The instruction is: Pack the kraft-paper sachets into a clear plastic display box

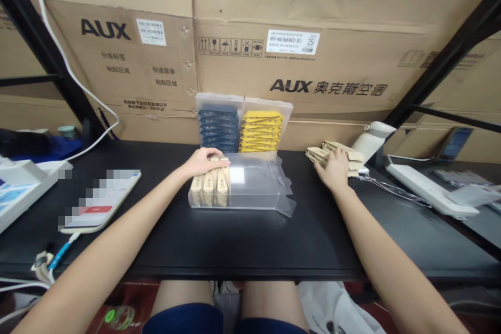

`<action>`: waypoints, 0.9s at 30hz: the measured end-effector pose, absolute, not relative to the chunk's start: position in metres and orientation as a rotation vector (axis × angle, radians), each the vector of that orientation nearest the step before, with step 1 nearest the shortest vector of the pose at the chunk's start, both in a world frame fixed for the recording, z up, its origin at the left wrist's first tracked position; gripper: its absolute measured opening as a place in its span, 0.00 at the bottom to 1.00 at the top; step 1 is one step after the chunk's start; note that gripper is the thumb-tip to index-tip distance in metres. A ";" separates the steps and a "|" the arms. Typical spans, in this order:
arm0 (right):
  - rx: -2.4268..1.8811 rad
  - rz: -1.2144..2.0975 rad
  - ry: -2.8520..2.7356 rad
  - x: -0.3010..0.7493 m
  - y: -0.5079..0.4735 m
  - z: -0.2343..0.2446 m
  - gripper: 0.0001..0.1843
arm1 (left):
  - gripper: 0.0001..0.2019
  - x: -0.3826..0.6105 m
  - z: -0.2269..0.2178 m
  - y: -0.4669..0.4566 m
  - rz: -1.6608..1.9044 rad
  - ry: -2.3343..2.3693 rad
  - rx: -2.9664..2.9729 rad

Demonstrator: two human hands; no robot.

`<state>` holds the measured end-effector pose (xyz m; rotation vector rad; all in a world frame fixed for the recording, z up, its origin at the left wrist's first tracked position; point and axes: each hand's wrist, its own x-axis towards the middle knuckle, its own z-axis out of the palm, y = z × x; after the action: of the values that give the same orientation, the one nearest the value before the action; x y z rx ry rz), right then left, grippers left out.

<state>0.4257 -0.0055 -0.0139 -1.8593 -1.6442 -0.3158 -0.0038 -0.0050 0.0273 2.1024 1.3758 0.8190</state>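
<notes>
A clear plastic box lies on the black table, its flaps open at the right end. Beige packets stand in a row inside its left end. My left hand is closed over the box's upper left edge, by the packets; some fingertips are hidden. To the right, my right hand reaches over a pile of loose beige packets, thumb and fingers closed around some of them. How many it grips cannot be seen.
Two upright clear boxes, one with blue packets, one with yellow packets, lean against a large carton. A white bottle is beyond the pile. A phone charges at left; power strips lie on both sides.
</notes>
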 end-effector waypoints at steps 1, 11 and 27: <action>-1.904 -0.332 -1.652 0.425 -0.005 -0.015 0.22 | 0.25 -0.004 0.027 -0.005 0.817 1.381 2.102; -2.187 -0.465 -1.531 0.421 -0.005 -0.020 0.20 | 0.25 -0.003 0.028 -0.006 0.814 1.391 2.093; -1.859 -0.340 -1.418 0.425 -0.003 -0.021 0.12 | 0.25 -0.004 0.028 -0.006 0.815 1.384 2.112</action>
<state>0.4248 -0.0026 -0.0206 -1.8592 -1.4182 -0.3399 -0.0037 -0.0060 0.0276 2.1125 1.3839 0.8151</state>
